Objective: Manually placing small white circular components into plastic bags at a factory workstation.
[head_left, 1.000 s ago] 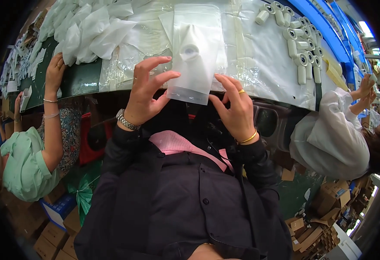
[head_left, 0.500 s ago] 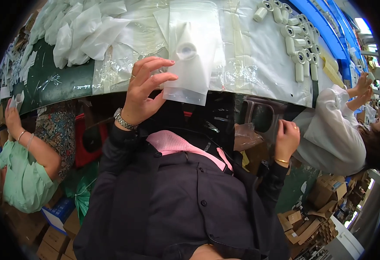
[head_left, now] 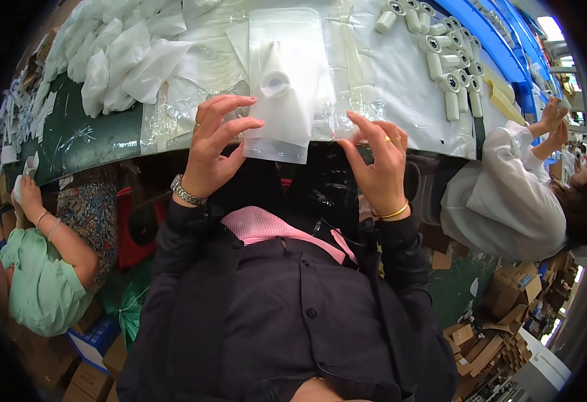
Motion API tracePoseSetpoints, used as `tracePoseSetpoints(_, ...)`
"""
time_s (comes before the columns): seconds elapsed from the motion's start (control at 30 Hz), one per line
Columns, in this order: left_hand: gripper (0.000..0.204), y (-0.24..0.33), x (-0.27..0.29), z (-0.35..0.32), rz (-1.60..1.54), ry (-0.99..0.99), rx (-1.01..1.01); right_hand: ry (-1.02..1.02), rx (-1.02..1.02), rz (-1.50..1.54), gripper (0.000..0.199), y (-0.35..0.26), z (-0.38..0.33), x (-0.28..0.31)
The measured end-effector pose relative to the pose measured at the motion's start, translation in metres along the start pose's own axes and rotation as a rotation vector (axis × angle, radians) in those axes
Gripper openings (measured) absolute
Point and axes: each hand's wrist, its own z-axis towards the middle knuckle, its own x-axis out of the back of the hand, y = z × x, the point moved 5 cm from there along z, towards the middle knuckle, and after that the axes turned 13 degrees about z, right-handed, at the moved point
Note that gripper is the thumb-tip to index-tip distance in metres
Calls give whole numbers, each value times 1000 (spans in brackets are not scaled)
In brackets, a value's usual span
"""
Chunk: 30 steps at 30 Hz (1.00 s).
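A frosted, translucent plastic bag (head_left: 290, 124) lies at the near edge of the table, its clear lower end jutting past that edge. Through the film shows a white part (head_left: 275, 84) with a round end and a narrow stem. My left hand (head_left: 218, 147) is beside the bag's left side, thumb and fingers apart, fingertips close to the film; whether they touch it I cannot tell. To the right of the bag hovers my right hand (head_left: 380, 157), thumb and index finger spread and apart from the bag.
Several white cylindrical parts with dark-ringed round ends (head_left: 451, 84) lie at the right, near blue bins (head_left: 484, 33). Filled white bags (head_left: 116, 63) are heaped at the left. One person in green (head_left: 45, 281) is at the left, another in white (head_left: 508, 191) at the right.
My right hand has come up and left from beside my body to the table edge, its fingers spreading. My left hand stays by the bag. The view has shifted slightly.
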Motion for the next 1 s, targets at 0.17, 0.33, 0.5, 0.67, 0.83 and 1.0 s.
tracePoseSetpoints(0.17, 46, -5, 2, -1, -6, -6, 24, -90, -617, 903, 21, 39, -25, 38)
tracePoseSetpoints(0.33, 47, -3, -1, 4, -39, -21, 20, 30, -80, -26, 26, 27, -26, 38)
tracePoseSetpoints(0.5, 46, -3, 0, 5, -21, -49, 20, -27, 153, 35, 29, -5, 1, -19)
tracePoseSetpoints(0.67, 42, -3, 5, 12, 2, -60, -31, -141, 247, 91, 24, -6, 13, -49)
tracePoseSetpoints(0.83, 22, -12, -3, 15, -119, -59, 65, -34, -31, 366, 13, 18, 15, -58)
tracePoseSetpoints(1.0, 3, -20, -26, 15, -269, 99, 456, 137, -251, 426, 5, 28, 23, -71)
